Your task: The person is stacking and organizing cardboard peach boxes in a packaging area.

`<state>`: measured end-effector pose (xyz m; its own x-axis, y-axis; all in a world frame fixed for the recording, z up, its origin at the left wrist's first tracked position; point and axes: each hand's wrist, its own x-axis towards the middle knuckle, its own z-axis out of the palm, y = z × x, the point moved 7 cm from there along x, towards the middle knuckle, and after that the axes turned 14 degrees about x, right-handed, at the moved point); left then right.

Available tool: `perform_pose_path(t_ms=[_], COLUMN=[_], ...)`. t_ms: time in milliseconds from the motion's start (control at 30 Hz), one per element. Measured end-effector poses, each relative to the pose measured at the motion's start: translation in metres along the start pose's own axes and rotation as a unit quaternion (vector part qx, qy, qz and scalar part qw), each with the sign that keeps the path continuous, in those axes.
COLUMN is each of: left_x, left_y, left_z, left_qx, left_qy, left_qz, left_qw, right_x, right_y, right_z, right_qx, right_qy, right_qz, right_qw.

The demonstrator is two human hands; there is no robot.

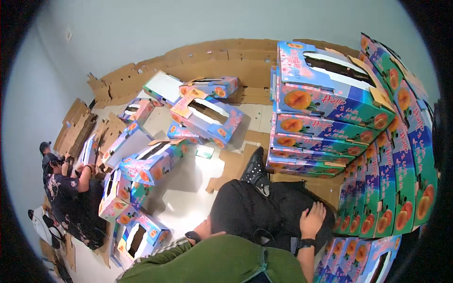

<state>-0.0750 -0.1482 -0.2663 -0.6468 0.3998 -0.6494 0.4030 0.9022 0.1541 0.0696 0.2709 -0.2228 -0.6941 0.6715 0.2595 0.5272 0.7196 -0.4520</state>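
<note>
My right hand (313, 220) lies palm down on my right thigh, fingers stretched out on the black trousers (283, 207), holding nothing. My left hand (204, 229) rests against the side of my left thigh, thumb apart from the fingers, which are partly hidden; I see nothing held in it. Right of my legs rises a stack of printed fruit cartons (325, 104), the top one with a cut-out opening. Many flat green and blue carton pieces (384, 198) lean in a row nearest my right hand.
Formed cartons (207, 115) lie jumbled on the floor to the left. Brown cardboard sheets (188, 59) line the wall. At far left a person in a dark patterned top (71, 198) handles a carton; another person's dark cap (45, 146) shows behind. Cardboard scraps (231, 165) lie before my foot.
</note>
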Motion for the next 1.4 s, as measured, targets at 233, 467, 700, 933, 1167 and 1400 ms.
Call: perform_pose_path(t_ms=[233, 467, 700, 933, 1167, 1400], left_x=[-0.002, -0.004, -0.009, 0.056, 0.101, 0.169], left_y=[0.016, 0.005, 0.01, -0.061, -0.115, -0.235], left_z=[-0.034, -0.021, -0.028, -0.063, -0.282, -0.32], left_qx=[-0.038, -0.068, -0.088, 0.224, 0.336, 0.205], left_qy=[0.055, 0.119, 0.102, 0.089, 0.293, 0.266], left_qz=[0.081, 0.042, 0.053, 0.152, -0.052, -0.189], left_qw=[0.994, 0.99, 0.99, 0.958, 0.894, 0.923], right_x=[-0.02, -0.041, -0.091, -0.131, -0.137, -0.117], right_y=[-0.01, -0.016, 0.019, 0.062, 0.116, 0.139], right_z=[-0.038, -0.094, -0.133, -0.114, -0.097, -0.063], right_qx=[0.127, 0.146, 0.123, 0.091, 0.137, -0.002], right_qy=[-0.084, -0.146, -0.146, -0.194, -0.148, -0.212], right_qz=[-0.039, 0.012, 0.1, 0.189, 0.227, 0.206], right_qw=[0.987, 0.978, 0.977, 0.958, 0.953, 0.955])
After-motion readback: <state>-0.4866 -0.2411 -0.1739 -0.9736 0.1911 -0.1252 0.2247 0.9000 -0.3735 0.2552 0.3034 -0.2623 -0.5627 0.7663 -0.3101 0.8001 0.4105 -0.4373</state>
